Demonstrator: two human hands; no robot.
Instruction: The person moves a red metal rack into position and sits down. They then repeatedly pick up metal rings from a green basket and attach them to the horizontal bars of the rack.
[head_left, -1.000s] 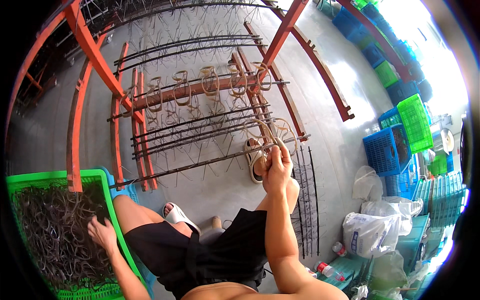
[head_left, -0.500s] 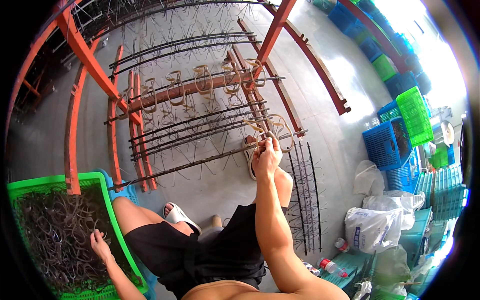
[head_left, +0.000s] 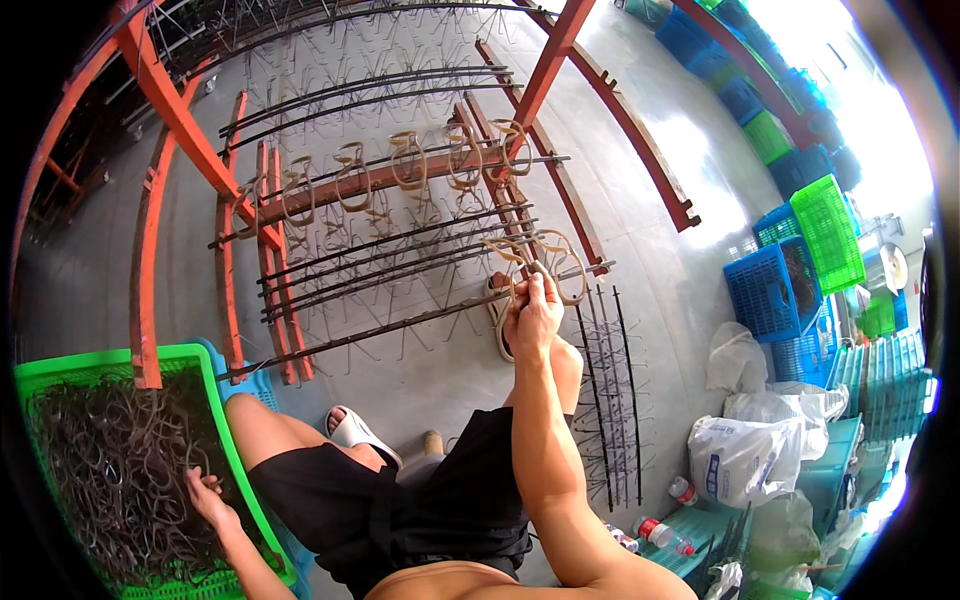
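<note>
My right hand (head_left: 534,312) pinches a brown looped frame (head_left: 572,270) at the right end of a dark rod (head_left: 420,315). Its two rounded loops, like an eyeglass frame, spread to either side of the fingertips. At the lower left, my left hand (head_left: 208,497) is inside a green crate (head_left: 110,362), its fingers curled among tangled dark looped pieces (head_left: 115,470). What lies between those fingers is too small to make out. Similar brown looped frames (head_left: 408,162) hang in a row along a rod farther off.
Red metal stand posts (head_left: 145,270) rise on the left and around the rods. More wire-pronged rods (head_left: 610,400) lie on the floor at right. Plastic bags (head_left: 745,455), bottles (head_left: 660,532) and blue crates (head_left: 765,290) fill the right side. My sandalled foot (head_left: 360,435) rests below.
My left hand has shifted slightly right and down in the crate, turning with its fingers more curled. My right hand stays at the rod's end with the looped frame.
</note>
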